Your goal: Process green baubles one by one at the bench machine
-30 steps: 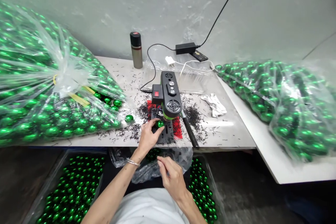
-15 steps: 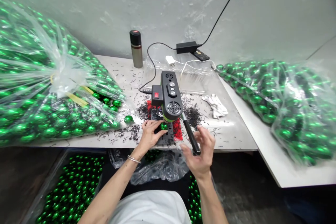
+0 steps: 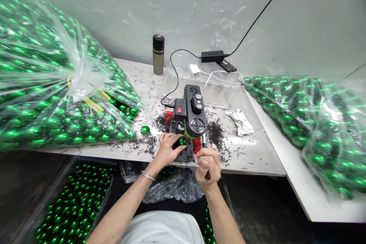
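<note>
Between the thumb and fingers of my left hand (image 3: 169,148) is a shiny green ball (image 3: 182,142), under the head of a small black bench press (image 3: 195,110). My right hand (image 3: 209,164) is wrapped round the black lever handle (image 3: 207,176) on the right side of the press. The ball sits over the dark base plate (image 3: 185,154), partly hidden by my fingers and the press head. Red material (image 3: 197,145) shows beside the base. Another green ball (image 3: 145,130) lies on the table, left of my left hand.
Tied clear bags of green balls stand at left (image 3: 57,114) and right (image 3: 309,122). Black shavings (image 3: 215,132) litter the table around the press. A white glove (image 3: 240,122), a bottle (image 3: 158,55), a power adapter (image 3: 213,56) and a clear plastic tray (image 3: 220,97) lie further back.
My right hand has gone from open fingers beside the lever to a closed grip round its handle. My left hand stays at the ball under the press. The whole view has shifted slightly.
</note>
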Motion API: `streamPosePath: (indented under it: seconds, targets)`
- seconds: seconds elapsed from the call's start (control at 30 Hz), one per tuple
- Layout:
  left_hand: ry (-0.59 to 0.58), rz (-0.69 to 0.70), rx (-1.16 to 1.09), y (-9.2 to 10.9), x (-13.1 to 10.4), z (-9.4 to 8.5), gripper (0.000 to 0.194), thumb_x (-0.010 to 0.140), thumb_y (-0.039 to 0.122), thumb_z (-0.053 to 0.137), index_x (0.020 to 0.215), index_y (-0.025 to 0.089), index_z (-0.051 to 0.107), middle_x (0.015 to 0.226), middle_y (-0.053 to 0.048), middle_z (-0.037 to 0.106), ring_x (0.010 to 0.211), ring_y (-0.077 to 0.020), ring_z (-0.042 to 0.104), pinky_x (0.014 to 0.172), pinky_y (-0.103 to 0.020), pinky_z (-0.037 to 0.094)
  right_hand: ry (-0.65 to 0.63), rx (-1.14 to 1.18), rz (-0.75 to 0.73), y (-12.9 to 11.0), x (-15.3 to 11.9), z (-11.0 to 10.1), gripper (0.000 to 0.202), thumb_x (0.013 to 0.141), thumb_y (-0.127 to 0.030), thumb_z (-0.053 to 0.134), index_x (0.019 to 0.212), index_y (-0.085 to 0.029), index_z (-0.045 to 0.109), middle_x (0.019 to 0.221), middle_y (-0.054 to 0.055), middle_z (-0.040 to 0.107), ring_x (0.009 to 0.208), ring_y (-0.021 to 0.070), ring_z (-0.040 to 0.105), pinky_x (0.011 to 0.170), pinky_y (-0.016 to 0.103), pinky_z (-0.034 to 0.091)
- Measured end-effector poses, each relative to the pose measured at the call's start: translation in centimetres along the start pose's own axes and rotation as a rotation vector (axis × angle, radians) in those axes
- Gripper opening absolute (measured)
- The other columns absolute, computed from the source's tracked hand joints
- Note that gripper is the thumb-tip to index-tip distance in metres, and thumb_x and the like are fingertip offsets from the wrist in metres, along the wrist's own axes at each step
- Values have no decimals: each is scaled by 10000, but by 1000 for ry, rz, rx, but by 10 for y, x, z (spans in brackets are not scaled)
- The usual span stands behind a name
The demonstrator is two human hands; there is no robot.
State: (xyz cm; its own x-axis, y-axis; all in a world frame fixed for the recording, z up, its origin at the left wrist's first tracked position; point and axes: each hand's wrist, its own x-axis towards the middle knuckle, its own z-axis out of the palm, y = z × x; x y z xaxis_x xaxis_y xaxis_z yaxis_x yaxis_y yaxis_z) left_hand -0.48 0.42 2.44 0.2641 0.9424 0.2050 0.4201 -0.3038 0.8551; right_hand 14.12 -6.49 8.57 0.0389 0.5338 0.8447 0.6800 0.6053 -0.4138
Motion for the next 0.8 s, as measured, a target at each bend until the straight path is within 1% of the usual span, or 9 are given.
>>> streamPosePath:
  seconds: [0.1, 0.27, 0.37, 0.53, 0.67, 0.8]
  targets:
    - [4, 1, -12, 0, 0, 1, 311, 823, 356, 766, 1116, 252, 757, 1067, -78, 749, 1094, -288, 588, 1082, -481, 342, -6, -13, -37, 7, -9, 3, 281, 1024, -241, 361, 797, -240, 527, 766, 21, 591, 675, 148, 582, 726, 343, 516]
    - [10, -1, -26, -2, 0, 3, 320, 815, 326, 774, 1125, 246, 755, 1068, -78, 747, 1116, -290, 591, 1111, -505, 313, 37, 2, 8, 14, -22, 9, 260, 1015, -260, 383, 807, -252, 538, 786, 19, 616, 667, 156, 587, 825, 396, 537]
    - [14, -3, -43, -2, 0, 3, 324, 804, 308, 784, 1119, 240, 757, 1064, -81, 744, 1112, -293, 597, 1107, -506, 317, 73, 0, 23, 19, -31, 14, 251, 1014, -283, 383, 814, -262, 534, 785, 7, 612, 654, 154, 587, 877, 426, 543]
    - [16, 10, -31, -1, 0, 3, 322, 808, 284, 781, 1125, 235, 751, 1057, -81, 742, 1089, -289, 600, 1095, -503, 329, 92, 32, 55, 26, -42, 19, 260, 1019, -324, 385, 804, -265, 518, 809, -9, 596, 675, 139, 595, 939, 422, 529]
    - [23, 35, 4, -4, -1, 5, 324, 823, 301, 773, 1139, 231, 745, 1063, -81, 739, 1079, -282, 605, 1080, -499, 355, 69, 75, 54, 26, -40, 18, 238, 1012, -292, 398, 816, -265, 530, 831, -2, 600, 708, 151, 609, 933, 432, 532]
    - [44, 76, 62, -9, -1, 7, 319, 847, 323, 754, 1152, 229, 737, 1063, -78, 736, 1075, -272, 608, 1055, -494, 393, 104, 70, -17, 23, -30, 19, 251, 1022, -248, 379, 807, -240, 507, 827, -8, 584, 687, 125, 604, 907, 390, 538]
